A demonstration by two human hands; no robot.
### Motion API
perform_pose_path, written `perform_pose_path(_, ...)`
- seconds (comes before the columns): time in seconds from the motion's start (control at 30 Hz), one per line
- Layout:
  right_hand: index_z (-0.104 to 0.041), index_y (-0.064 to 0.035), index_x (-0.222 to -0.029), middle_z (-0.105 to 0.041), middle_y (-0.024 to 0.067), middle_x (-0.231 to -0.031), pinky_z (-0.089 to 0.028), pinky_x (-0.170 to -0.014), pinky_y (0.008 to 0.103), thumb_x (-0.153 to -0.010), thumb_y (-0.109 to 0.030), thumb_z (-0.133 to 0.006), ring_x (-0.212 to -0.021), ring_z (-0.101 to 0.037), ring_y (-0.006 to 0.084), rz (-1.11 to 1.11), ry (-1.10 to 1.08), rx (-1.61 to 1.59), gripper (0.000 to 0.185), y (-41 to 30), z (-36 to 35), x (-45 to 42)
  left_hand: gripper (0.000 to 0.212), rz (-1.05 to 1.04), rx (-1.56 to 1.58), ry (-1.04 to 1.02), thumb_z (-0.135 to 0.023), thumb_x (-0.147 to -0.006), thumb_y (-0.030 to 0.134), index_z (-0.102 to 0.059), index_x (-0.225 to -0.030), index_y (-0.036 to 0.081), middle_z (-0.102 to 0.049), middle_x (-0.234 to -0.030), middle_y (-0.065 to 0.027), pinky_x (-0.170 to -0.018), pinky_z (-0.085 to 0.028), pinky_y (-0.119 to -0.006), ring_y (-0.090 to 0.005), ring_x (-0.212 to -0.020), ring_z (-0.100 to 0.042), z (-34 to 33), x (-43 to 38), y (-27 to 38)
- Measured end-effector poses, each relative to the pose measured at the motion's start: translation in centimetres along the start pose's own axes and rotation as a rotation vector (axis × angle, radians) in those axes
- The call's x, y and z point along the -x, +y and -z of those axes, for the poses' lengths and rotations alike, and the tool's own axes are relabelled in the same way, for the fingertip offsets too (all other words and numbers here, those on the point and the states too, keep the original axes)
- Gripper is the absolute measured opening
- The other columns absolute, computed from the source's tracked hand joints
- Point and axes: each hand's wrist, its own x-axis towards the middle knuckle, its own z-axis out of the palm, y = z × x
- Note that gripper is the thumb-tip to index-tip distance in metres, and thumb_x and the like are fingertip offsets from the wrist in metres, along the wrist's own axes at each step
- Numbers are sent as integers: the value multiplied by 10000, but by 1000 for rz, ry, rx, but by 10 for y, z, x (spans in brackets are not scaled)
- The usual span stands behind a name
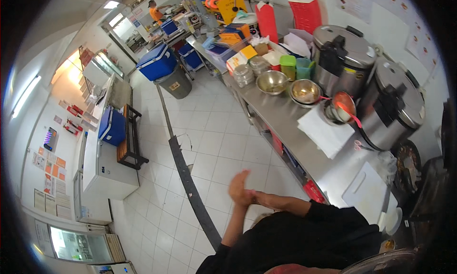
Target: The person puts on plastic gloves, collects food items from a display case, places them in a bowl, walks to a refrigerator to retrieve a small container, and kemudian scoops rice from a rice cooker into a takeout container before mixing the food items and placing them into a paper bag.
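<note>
My left hand (240,189) is raised in front of my body over the tiled floor, palm and fingers pointing up. My right hand (264,199) meets it near the wrist and the heel of the palm; its fingers are partly hidden there. No object shows in either hand. To the right runs a steel counter (257,99) with metal bowls (273,82), a red-handled ladle (348,111) on a stack of bowls, white paper sheets (323,131), pink-handled scissors (362,145), a white cutting board (369,188) and a knife (385,202).
Two large steel insulated pots (344,56) stand along the wall. A grey bin (175,83) carries a blue cooler box (156,63). Across the floor are a dark wooden bench (130,142) and white freezer (110,174). A dark strip (192,188) crosses the tiles. A person (155,12) stands far back.
</note>
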Motion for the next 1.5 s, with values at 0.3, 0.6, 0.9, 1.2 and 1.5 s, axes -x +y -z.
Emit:
perform_pose_path(0.3, -611, 19, -880, -659, 111, -873, -481, -727, 296, -948, -350, -414, -839, -623, 204, -180, -273, 664, 425, -190, 82, -240, 411, 662, 394, 271, -369, -947, 311, -553, -1003, -51, -575, -814, -134, -602, -521, -299, -202, -682, -607, 0, -115, -206)
perform_pose_path(0.6, -462, -53, -1127, -560, 103, -908, -530, -580, 309, -837, -98, -539, -632, -616, 195, 894, 1131, 343, 303, -530, 328, -383, 222, -44, 697, -705, -639, -840, 206, -565, -923, 14, -541, -937, -96, -586, -475, -268, -203, -716, -572, -113, -365, -177)
perform_pose_path(0.9, -554, -22, -940, -591, 203, -833, -470, -700, 423, -740, -101, -570, -766, -587, 389, 960, 2288, 1470, 215, -643, 521, -268, 287, -520, 1576, -1240, -519, -913, 162, -389, -736, -22, -347, -753, -137, -594, -321, -392, -280, -658, -392, -165, -479, -231)
perform_pose_path(1.2, -621, -38, -984, -619, 177, -979, -487, -755, 381, -789, -184, -616, -837, -617, 315, 523, 1377, 1925, 243, -779, 589, -368, 260, 75, 1274, -1407, -549, -909, 239, -500, -1028, 13, -535, -918, -64, -604, -451, -266, -123, -683, -552, -338, -595, -325)
perform_pose_path(1.5, -592, 26, -958, -616, 141, -877, -512, -625, 337, -818, -67, -505, -729, -621, 207, -27, 1155, 1221, 189, -830, 619, -383, 635, -91, 701, -466, -700, -773, 293, -371, -1205, -35, -467, -1115, -183, -894, -409, -403, -288, -1017, -506, -562, -761, -422)
